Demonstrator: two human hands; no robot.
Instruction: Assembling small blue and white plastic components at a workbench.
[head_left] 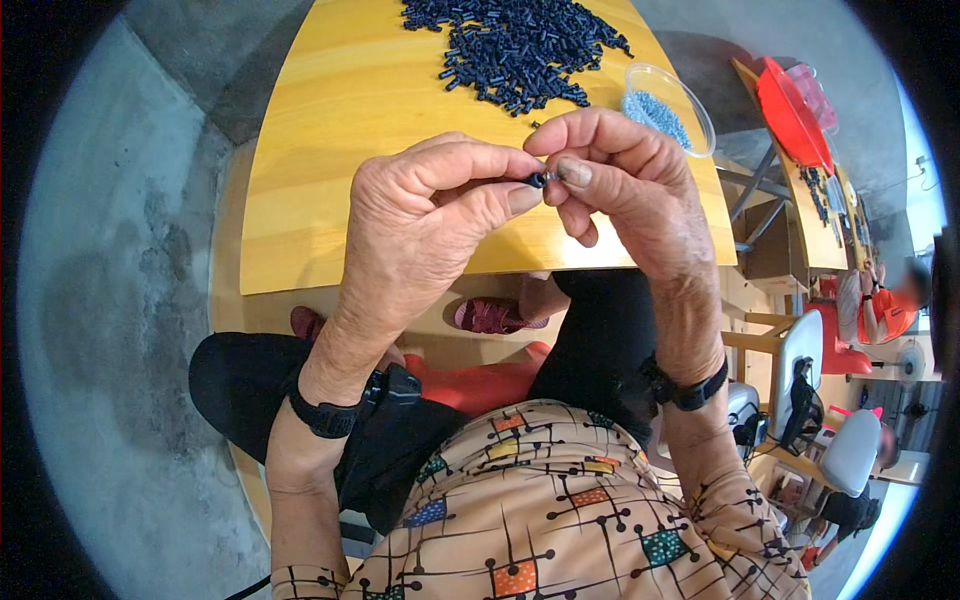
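Observation:
Above the near edge of the yellow table [340, 90], my two hands meet. My left hand [420, 205] is closed, with thumb and forefinger pinching a small black tube-shaped piece [537, 180] whose end faces my right hand. Between the thumb and fingers of my right hand [640, 190] is a tiny shiny piece [550, 176], held against or very close to the black one. My fingertips hide most of both pieces. A large pile of similar black pieces [520, 55] lies farther back on the table.
A clear round tub [708, 128] of small pale-blue pieces stands at the table's right edge. Beyond it, a red basin [785, 110] rests on another table. Chairs [800, 350] and a person in orange [890, 312] are at the right. A grey wall [120, 250] rises on the left.

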